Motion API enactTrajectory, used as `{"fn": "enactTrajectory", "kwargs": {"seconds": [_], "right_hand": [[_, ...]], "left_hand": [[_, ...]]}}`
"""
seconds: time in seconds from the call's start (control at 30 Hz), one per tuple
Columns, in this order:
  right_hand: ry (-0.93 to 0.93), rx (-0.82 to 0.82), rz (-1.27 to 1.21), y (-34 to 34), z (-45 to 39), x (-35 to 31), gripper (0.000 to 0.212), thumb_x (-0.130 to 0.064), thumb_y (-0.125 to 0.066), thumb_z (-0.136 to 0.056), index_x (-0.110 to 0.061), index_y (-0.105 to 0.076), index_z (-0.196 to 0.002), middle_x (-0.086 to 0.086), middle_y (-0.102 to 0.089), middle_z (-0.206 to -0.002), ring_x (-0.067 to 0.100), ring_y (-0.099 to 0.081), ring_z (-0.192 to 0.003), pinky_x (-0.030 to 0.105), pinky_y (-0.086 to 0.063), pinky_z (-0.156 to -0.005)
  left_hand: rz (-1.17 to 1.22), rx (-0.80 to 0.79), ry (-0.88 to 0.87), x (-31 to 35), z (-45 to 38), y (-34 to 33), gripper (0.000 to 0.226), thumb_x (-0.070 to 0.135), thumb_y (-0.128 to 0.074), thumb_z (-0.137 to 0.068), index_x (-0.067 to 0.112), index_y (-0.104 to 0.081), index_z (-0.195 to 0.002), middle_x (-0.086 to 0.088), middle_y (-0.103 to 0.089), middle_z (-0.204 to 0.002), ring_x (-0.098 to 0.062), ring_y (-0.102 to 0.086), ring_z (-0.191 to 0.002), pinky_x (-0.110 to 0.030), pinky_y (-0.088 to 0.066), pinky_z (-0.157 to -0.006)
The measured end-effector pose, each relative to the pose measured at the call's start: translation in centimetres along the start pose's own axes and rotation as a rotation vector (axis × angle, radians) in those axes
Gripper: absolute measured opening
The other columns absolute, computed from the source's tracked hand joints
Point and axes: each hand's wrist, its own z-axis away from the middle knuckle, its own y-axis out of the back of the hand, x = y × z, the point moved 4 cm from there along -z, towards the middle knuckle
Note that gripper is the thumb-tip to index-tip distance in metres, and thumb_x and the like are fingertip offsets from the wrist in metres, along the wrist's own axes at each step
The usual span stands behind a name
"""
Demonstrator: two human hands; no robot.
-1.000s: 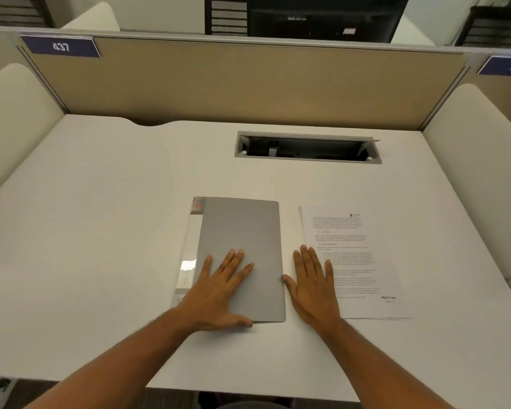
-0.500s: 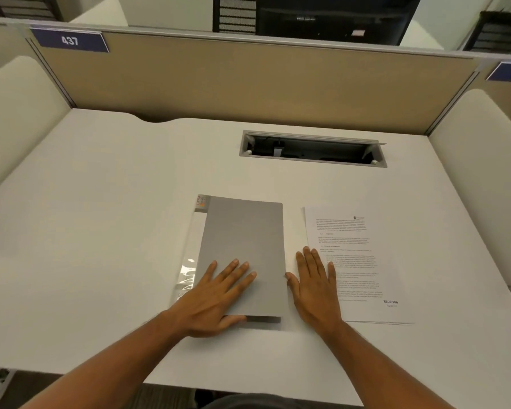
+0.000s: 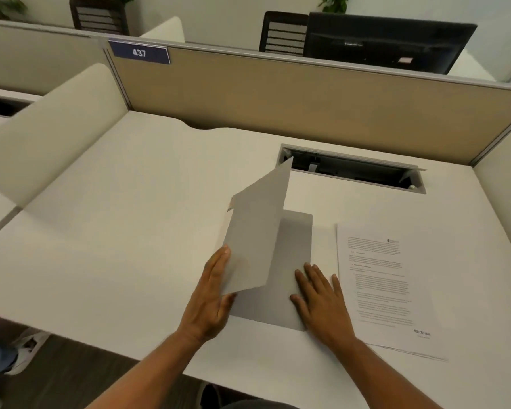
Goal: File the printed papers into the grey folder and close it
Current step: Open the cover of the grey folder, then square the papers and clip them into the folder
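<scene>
The grey folder (image 3: 295, 255) lies near the front edge of the white desk (image 3: 130, 231). Its front cover (image 3: 257, 228) stands lifted and swung leftward, held at its lower edge by my left hand (image 3: 211, 293), thumb under, fingers behind. My right hand (image 3: 319, 299) rests flat, fingers spread, on the folder's lower right part, pinning the back cover down. The printed papers (image 3: 387, 287) lie in a stack on the desk just right of the folder, text facing up, untouched.
A cable slot (image 3: 351, 172) is cut into the desk behind the folder. A tan partition (image 3: 278, 90) with a "437" sign (image 3: 139, 52) closes the back; padded side panels (image 3: 50, 122) flank the desk. A dark monitor (image 3: 387, 42) stands beyond the partition.
My left hand has lifted the folder's front cover from flat to standing open. My right hand has moved from the desk onto the folder's inside. The view has turned left.
</scene>
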Motion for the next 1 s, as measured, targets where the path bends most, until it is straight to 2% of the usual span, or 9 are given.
{"fn": "enactTrajectory", "kwargs": {"seconds": [0.07, 0.2, 0.4, 0.53, 0.6, 0.7, 0.8, 0.9, 1.0], "right_hand": [[0.007, 0.015, 0.014, -0.1, -0.2, 0.1, 0.061, -0.059, -0.021, -0.100, -0.036, -0.013, -0.156, -0.011, -0.002, -0.164, 0.007, 0.003, -0.151, 0.041, 0.002, -0.122], [0.025, 0.049, 0.012, -0.4, -0.4, 0.3, 0.061, -0.058, -0.024, -0.099, -0.033, -0.024, -0.155, -0.007, -0.014, -0.164, 0.010, -0.009, -0.151, 0.042, -0.003, -0.122], [0.038, 0.039, 0.032, -0.7, -0.7, 0.5, 0.064, -0.060, -0.022, -0.098, -0.031, -0.025, -0.155, -0.006, -0.016, -0.164, 0.012, -0.011, -0.151, 0.042, -0.003, -0.122], [0.040, 0.030, 0.019, -0.7, -0.6, 0.5, 0.065, -0.061, -0.020, -0.097, -0.031, -0.024, -0.155, -0.006, -0.015, -0.164, 0.012, -0.010, -0.152, 0.041, -0.002, -0.122], [0.039, 0.027, 0.029, -0.7, -0.6, 0.4, 0.066, -0.061, -0.019, -0.097, -0.031, -0.024, -0.155, -0.006, -0.014, -0.164, 0.012, -0.009, -0.152, 0.040, 0.000, -0.122], [0.032, 0.016, 0.033, -0.5, -0.7, 0.4, 0.066, -0.061, -0.018, -0.096, -0.031, -0.025, -0.155, -0.006, -0.015, -0.164, 0.012, -0.010, -0.151, 0.040, -0.001, -0.122], [0.029, -0.004, 0.038, -0.5, -0.7, 0.5, 0.068, -0.064, -0.013, -0.095, -0.033, -0.020, -0.155, -0.008, -0.010, -0.165, 0.009, -0.004, -0.151, 0.041, -0.002, -0.123], [0.027, -0.012, 0.031, -0.4, -0.7, 0.5, 0.071, -0.066, -0.008, -0.093, -0.035, -0.016, -0.156, -0.011, -0.003, -0.164, 0.005, 0.003, -0.150, 0.042, -0.001, -0.124], [0.017, -0.030, 0.034, -0.3, -0.6, 0.3, 0.070, -0.066, -0.006, -0.093, -0.036, -0.011, -0.156, -0.013, 0.003, -0.163, 0.003, 0.008, -0.149, 0.042, 0.002, -0.123]], "left_hand": [[0.043, 0.212, 0.124, -0.8, 0.6, 2.0, 0.077, 0.063, -0.031, -0.099, 0.012, -0.024, -0.156, -0.004, -0.028, -0.162, -0.019, -0.030, -0.150, -0.037, -0.037, -0.118], [0.136, 0.568, 0.324, -2.2, 1.4, 6.0, 0.055, 0.048, -0.043, -0.100, 0.034, -0.025, -0.150, -0.009, -0.040, -0.146, -0.025, -0.047, -0.134, -0.042, -0.049, -0.106], [-0.051, 0.860, 0.611, -6.3, 1.9, 10.7, 0.095, 0.014, -0.073, -0.088, 0.024, -0.008, -0.157, -0.007, -0.027, -0.158, -0.030, -0.037, -0.144, -0.057, -0.041, -0.113], [-0.375, 0.767, 0.846, -8.8, 2.5, 11.3, 0.117, 0.026, -0.078, -0.084, 0.011, 0.012, -0.158, -0.015, 0.008, -0.168, -0.035, 0.003, -0.156, -0.060, -0.008, -0.124], [-0.481, 0.693, 0.871, -9.3, 2.3, 11.0, 0.109, 0.028, -0.074, -0.086, 0.008, 0.004, -0.159, -0.018, 0.013, -0.167, -0.032, 0.012, -0.155, -0.060, -0.003, -0.123], [-0.530, 0.544, 0.648, -8.8, -0.2, 9.4, 0.067, 0.013, -0.068, -0.090, 0.002, -0.039, -0.150, -0.020, -0.024, -0.164, -0.033, -0.019, -0.154, -0.052, -0.022, -0.123], [-0.270, 0.277, 0.480, -8.0, -3.3, 6.0, 0.033, 0.004, -0.065, -0.091, 0.006, -0.068, -0.124, -0.012, -0.067, -0.128, -0.030, -0.062, -0.119, -0.037, -0.045, -0.103], [-0.099, -0.041, 0.555, -7.7, -5.4, 3.1, 0.027, 0.017, -0.071, -0.089, 0.013, -0.074, -0.116, -0.001, -0.073, -0.102, -0.008, -0.065, -0.085, -0.023, -0.052, -0.087], [-0.069, -0.132, 0.598, -8.3, -6.6, 1.9, 0.021, 0.026, -0.077, -0.084, 0.017, -0.076, -0.103, 0.002, -0.072, -0.084, 0.000, -0.061, -0.071, -0.013, -0.043, -0.066]]}}
